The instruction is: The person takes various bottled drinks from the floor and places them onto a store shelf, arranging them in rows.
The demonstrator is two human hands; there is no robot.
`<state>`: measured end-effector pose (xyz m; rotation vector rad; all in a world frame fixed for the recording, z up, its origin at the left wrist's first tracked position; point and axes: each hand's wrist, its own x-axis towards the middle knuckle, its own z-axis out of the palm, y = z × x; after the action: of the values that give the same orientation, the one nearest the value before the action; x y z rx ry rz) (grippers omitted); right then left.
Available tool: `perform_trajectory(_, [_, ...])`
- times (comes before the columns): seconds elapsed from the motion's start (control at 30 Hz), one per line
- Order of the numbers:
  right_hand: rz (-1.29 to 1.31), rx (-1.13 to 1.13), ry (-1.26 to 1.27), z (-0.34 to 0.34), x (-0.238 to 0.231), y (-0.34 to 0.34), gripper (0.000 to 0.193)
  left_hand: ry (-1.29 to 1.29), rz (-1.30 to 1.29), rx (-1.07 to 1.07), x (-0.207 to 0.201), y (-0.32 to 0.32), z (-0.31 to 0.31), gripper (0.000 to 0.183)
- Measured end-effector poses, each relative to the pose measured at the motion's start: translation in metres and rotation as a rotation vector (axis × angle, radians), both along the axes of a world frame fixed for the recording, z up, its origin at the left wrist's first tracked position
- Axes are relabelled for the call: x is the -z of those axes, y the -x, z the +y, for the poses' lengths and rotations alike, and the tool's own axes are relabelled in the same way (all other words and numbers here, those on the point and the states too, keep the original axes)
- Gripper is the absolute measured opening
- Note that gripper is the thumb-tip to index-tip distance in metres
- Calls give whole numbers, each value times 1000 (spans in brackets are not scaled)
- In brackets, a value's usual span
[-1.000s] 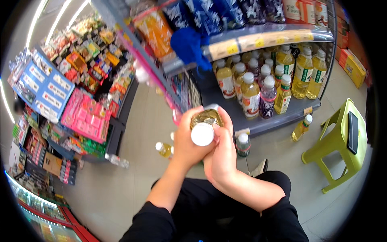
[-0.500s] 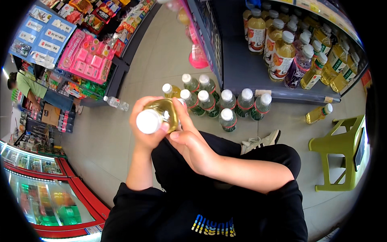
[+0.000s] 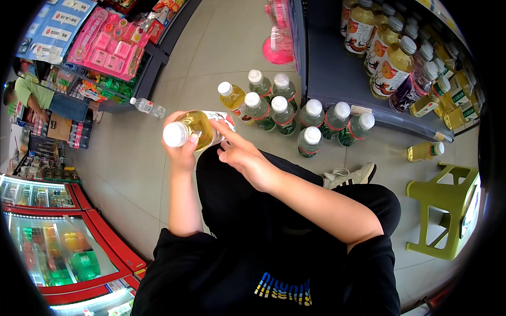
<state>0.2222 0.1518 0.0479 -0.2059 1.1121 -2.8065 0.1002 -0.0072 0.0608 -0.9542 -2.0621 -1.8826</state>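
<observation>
In front of my lap I hold a bottle of yellow drink with a white cap and a printed label. It lies tilted, its cap toward the left. My left hand is wrapped round its upper part, thumb near the neck. The fingers of my right hand are stretched out, the fingertips touching the label near the base. Beyond my knee stand several green-labelled clear bottles with white caps on the floor. Another yellow drink bottle stands at their left end.
At the right is a dark shelf with rows of drink bottles. A yellow bottle lies near a green stool. A clear bottle lies at the left. Red-framed freezers and a person in green are farther left.
The held bottle has turned toward lying flat, so its label shows more. My right hand has loosened from its lower part, fingers straighter. The whole view has shifted slightly.
</observation>
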Motion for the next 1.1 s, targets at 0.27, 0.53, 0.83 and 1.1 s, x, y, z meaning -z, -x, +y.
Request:
perform_trajectory(0.27, [-204,86,102,12,39,19,81,178,-278,161,51,35,15,47])
perform_trajectory(0.53, [-314,100,212,26,74,35,86,536,-313,204,74,53,27,47])
perform_trajectory(0.83, [-306,131,196,25,81,35,86,577,-386,104,84,59,32,39])
perform_trajectory(1.1, [-384,146,90,21,73,31,74,622,-501,125,85,62,37,45])
